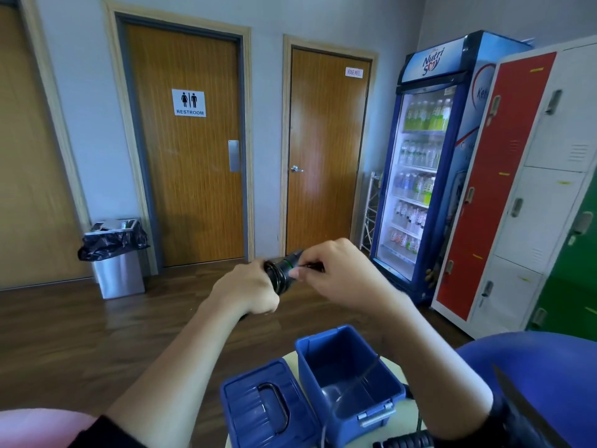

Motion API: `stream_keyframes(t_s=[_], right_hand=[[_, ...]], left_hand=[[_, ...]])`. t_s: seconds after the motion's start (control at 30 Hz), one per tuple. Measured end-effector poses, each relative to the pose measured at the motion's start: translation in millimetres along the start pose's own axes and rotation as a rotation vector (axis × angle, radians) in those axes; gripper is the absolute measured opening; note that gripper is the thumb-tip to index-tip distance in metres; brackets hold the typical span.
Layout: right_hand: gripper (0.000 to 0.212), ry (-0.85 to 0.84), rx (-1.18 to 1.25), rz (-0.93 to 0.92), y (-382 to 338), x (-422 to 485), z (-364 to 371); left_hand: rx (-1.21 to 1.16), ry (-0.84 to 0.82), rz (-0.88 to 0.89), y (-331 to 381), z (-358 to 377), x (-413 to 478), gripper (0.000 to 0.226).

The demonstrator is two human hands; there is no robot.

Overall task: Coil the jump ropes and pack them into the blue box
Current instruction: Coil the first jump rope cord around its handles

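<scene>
Wood-plank flooring [97,334] runs back to a grey wall. At the left stands a steel bin [118,273] lined with a black bag, then a door with a RESTROOM sign [189,102], then a narrower door labelled HOSE REEL [354,72]. Further right are a lit drinks fridge [416,176] and a bank of red, white and green lockers [517,189].

In mid-air before me, my left hand [250,289] is a fist with its back to the camera, forearm reaching up from the lower left, fingers curled tight round the jump-rope handle [282,273]. That handle is black and ribbed with a thin green ring. Its long axis slants from lower left to upper right, the upper end pointing away towards the fridge. My right hand [342,276] comes in from the right, wrist bent, thumb and forefinger pinching the handle's upper end and the other fingers curled in behind. I cannot tell how much of the rope is wound there.

Below, on a small pale round table [289,358], the blue lid [258,412] lies flat with its black carry handle up. Just beside it on the right is the blue box [368,412], open. A thin dark cord [365,373] hangs slanting across its mouth. A second black handle [403,442] lies at the bottom edge. A blue seat [549,367] fills the right corner.
</scene>
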State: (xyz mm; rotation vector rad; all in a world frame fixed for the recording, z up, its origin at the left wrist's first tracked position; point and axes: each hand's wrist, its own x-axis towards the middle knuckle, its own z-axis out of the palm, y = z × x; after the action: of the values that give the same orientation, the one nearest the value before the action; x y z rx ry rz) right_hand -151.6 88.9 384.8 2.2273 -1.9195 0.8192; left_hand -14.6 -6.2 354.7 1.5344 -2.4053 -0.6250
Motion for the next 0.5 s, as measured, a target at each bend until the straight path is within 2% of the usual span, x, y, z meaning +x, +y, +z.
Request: stream_keyframes(t_s=[0.13, 0.23, 0.33, 0.4, 0.5], right_hand=[[0.014, -0.156, 0.213, -0.122, 20.0, 32.0, -10.3], [0.016, -0.236, 0.394, -0.14, 26.1, 47.3, -12.4], [0.013, -0.319, 0.576, -0.061, 39.2, 54.4, -4.5], [0.019, -0.319, 0.707, 0.015, 51.3, 49.3, 4.8], [0.033, -0.294, 0.695, 0.094, 61.7, 35.0, 18.9]], left_hand=[[0.161, -0.204, 0.164, 2.2, -8.6, -0.9, 0.086], [0.09, -0.324, 0.263, 1.7, -12.1, -9.6, 0.097], [0.031, -0.292, 0.421, 3.3, -12.4, -15.4, 0.073], [-0.066, -0.244, 0.506, 3.6, -13.7, -17.5, 0.059], [-0.257, -0.192, 0.581, 1.3, -15.9, -16.3, 0.052]])
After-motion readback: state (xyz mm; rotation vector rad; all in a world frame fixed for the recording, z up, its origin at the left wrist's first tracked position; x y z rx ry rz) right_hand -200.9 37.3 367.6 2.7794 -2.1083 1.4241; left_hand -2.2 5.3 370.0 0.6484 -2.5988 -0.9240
